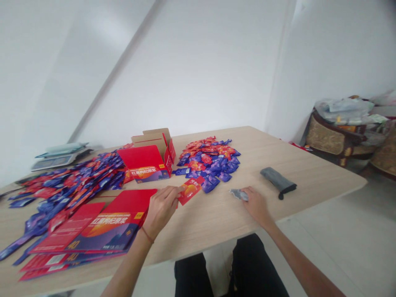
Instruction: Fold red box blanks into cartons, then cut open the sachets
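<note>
Your left hand [163,206] pinches a red card [191,190] above the table [198,231], inward from its near edge; handling it seems to be the step, and moving it would call for a light pinch. Your right hand [256,202] grips a crumpled grey piece [237,193]. Beyond the card lie loose sachets [213,159]. Left of them stands a flap-up box [151,173], its inside hidden. Flattened cartons [108,231] lie toward the near-left corner.
</note>
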`<state>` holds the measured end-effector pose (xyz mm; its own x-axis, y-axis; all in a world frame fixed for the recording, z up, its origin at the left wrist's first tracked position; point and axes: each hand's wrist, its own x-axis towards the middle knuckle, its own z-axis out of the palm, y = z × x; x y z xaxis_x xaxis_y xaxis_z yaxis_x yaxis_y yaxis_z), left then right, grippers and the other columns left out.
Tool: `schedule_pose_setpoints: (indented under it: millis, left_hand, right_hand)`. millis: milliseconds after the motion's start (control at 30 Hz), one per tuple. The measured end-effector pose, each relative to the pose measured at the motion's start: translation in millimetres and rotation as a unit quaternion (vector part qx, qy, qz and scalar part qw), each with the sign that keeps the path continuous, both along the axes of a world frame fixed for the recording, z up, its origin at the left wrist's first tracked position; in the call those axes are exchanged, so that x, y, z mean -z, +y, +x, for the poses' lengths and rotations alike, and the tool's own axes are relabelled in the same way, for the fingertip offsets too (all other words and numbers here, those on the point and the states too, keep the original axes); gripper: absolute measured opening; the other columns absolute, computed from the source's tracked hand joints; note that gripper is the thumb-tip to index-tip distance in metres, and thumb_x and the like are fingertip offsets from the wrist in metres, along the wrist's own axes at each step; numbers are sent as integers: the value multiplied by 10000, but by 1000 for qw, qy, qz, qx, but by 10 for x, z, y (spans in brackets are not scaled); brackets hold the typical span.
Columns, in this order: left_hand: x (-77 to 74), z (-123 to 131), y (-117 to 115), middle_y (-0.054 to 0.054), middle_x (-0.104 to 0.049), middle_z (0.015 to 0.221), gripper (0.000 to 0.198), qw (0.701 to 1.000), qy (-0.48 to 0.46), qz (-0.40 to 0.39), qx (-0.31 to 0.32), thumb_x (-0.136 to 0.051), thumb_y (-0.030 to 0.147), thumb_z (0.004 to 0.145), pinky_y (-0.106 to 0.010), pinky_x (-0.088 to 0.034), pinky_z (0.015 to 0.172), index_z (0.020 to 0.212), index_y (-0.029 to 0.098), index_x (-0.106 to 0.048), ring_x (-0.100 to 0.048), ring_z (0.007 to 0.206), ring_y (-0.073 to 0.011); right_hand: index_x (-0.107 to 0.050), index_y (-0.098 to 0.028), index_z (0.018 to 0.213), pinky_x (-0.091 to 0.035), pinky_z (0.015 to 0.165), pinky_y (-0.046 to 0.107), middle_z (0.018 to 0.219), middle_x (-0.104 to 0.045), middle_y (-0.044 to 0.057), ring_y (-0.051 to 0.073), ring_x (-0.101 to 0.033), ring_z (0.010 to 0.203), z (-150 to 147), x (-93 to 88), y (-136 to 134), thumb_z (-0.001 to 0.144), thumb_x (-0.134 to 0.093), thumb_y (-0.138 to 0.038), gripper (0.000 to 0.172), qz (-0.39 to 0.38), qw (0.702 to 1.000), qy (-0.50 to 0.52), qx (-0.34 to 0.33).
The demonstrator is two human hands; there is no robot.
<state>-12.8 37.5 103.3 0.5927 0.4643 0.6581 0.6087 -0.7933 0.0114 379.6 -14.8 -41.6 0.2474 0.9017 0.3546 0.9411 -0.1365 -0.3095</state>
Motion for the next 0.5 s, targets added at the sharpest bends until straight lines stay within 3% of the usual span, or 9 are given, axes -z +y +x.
schedule_pose_setpoints:
  millis: [133, 267, 500]
  left_hand:
    - [119, -58, -39, -51, -795, 1068, 394, 999, -26, -18, -8, -488, 34, 918, -270, -610, 806, 1204, 218, -687, -759, 861, -165]
    - [284, -126, -79, -26, -803, 986, 473, 998, -44, -27, -37, -504, 38, 918, -239, -613, 786, 1307, 243, -678, -766, 838, -157]
    - [597, -136, -107, -30, -774, 901, 434, 997, -42, 2, -65, -521, 46, 943, -250, -599, 774, 1299, 235, -685, -750, 827, -167]
  right_hand:
    - [-715, -231, 1139, -415, 785, 294, 1162, -720, 51, 207, -661, 982, 2, -5, -20, 926, -609, -130, 258, 3, 1000, 9, -4]
    - [-716, -224, 1140, -412, 784, 301, 1156, -716, 55, 212, -655, 975, 19, 11, -32, 921, -593, -114, 275, 9, 1000, 13, -9]
    - [-720, -225, 1148, -425, 805, 318, 1174, -708, 68, 225, -651, 993, 45, 54, -29, 908, -575, -102, 306, 13, 1000, 21, -17]
